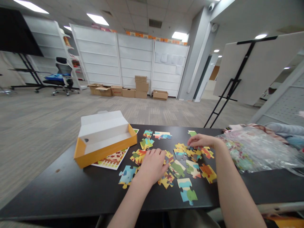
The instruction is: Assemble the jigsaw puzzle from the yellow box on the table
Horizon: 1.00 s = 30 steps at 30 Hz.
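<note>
Colourful puzzle pieces lie spread over a black table (78,193). My left hand (154,166) rests palm down on yellow and orange pieces near the middle, its fingers bent and partly hiding them. Over the pile on the right, my right hand (201,141) touches pieces with its fingertips; whether it grips one is hard to make out. Between the hands lie a green and cream piece (177,168) and others. Joined blue and green pieces (187,190) sit nearer the front edge. A blue piece (127,174) is left of my left hand.
An open yellow box (106,151) with a white inside stands at the left, partly on a printed picture sheet (114,160). Clear plastic bags (263,150) and folded cloth (280,128) lie at the right. Cardboard boxes (141,87) stand by the far shelves.
</note>
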{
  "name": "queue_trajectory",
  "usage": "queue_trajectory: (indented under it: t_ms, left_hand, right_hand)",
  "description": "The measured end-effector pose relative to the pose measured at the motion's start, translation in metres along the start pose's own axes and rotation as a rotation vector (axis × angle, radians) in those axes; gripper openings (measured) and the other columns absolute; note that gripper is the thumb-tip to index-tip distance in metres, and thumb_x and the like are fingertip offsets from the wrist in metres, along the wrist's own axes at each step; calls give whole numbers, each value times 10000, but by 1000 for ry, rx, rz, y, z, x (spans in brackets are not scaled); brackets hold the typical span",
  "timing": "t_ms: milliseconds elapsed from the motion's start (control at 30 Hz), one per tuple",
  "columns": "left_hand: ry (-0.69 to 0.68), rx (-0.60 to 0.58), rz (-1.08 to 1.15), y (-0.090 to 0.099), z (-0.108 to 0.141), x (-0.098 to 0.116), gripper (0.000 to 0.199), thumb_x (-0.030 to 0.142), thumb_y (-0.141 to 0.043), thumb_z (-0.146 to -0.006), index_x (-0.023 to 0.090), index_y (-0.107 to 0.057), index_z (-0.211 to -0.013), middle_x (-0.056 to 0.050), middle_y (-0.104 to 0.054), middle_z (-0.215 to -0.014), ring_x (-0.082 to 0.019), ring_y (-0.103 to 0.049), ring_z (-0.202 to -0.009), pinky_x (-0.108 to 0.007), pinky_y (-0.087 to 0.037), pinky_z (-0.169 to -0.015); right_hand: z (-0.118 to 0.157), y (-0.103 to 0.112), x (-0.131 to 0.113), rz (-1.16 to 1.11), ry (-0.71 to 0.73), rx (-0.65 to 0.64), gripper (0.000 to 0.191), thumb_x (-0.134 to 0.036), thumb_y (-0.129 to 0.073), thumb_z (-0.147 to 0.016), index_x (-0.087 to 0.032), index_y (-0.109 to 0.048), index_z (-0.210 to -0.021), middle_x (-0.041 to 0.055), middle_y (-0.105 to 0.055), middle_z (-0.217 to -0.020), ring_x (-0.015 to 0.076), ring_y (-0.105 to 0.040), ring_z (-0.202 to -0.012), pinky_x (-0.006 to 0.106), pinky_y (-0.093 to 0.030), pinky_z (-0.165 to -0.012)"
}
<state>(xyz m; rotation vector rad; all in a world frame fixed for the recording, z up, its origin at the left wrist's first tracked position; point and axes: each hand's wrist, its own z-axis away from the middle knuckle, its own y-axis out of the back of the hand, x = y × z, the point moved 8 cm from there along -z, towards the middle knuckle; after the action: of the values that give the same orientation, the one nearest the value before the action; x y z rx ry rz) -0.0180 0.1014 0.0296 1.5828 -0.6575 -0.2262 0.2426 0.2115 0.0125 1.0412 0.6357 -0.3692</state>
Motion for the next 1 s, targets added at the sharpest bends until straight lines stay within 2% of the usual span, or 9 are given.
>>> queue_trajectory:
  t_ms: [67,200,333,467,567,667,767,867,1000]
  left_hand:
    - [-1,7,1,0,0,0,283,362,-573,-933,184,-604,-1151,-100,-655,-1135,-287,-601,-1108,-441,-467,-978]
    - [-8,6,-5,-1,0,-1,266,368,-569,-936,190,-608,-1129,-99,-656,-1124,-285,-602,-1099,-440,-468,-977]
    - [-7,10,-3,-2,0,-2,257,370,-571,-932,200,-604,-1121,-93,-656,-1123,-280,-601,-1091,-429,-468,-972]
    - [-12,15,4,-2,0,-1,266,362,-568,-932,194,-596,-1136,-94,-652,-1119,-281,-597,-1102,-431,-462,-976]
    - [-10,13,4,-1,1,-1,265,358,-561,-932,195,-594,-1138,-96,-651,-1123,-281,-596,-1102,-432,-461,-971]
    - [-13,16,7,-1,1,-1,276,364,-568,-925,194,-596,-1141,-96,-653,-1122,-283,-597,-1093,-434,-464,-962]
    - [-19,18,12,0,1,0,284,364,-577,-920,190,-598,-1145,-94,-656,-1117,-284,-601,-1083,-439,-466,-961]
    - [-17,11,9,1,1,1,279,354,-575,-922,189,-597,-1147,-97,-655,-1128,-286,-600,-1095,-438,-467,-965]
    - [-19,10,4,0,1,0,275,360,-571,-928,202,-595,-1152,-97,-653,-1136,-281,-598,-1113,-423,-462,-978]
  right_hand:
    - [0,10,12,95,-88,83,314,-473,-757,-683,-212,-791,-855,61,-746,-785,210,-654,-701,281,-483,-589]
    - [9,54,56,373,-432,448,324,-501,-781,-675,-190,-708,-626,144,-746,-820,302,-699,-774,371,-513,-657]
    - [7,58,76,369,-456,447,264,-388,-874,-543,-213,-708,-650,149,-753,-881,333,-717,-847,396,-536,-692]
    - [4,56,76,361,-389,462,278,-305,-863,-485,-221,-728,-713,105,-748,-801,305,-719,-751,364,-531,-614]
    - [5,60,67,429,-328,532,319,-258,-835,-471,-209,-731,-768,101,-743,-794,297,-713,-743,349,-529,-613]
    - [3,55,42,399,-188,546,450,-263,-816,-523,-188,-736,-959,111,-749,-927,276,-710,-818,331,-537,-697]
    - [-7,36,3,315,11,505,560,-341,-795,-628,-192,-684,-1156,103,-732,-1056,249,-697,-881,318,-542,-770]
    - [-19,13,-33,327,196,491,547,-274,-806,-615,-208,-689,-1145,91,-707,-1128,255,-673,-992,340,-528,-893]
    - [-34,-8,-40,224,233,416,538,-149,-756,-625,-210,-687,-1156,86,-713,-1172,264,-669,-1078,367,-524,-952]
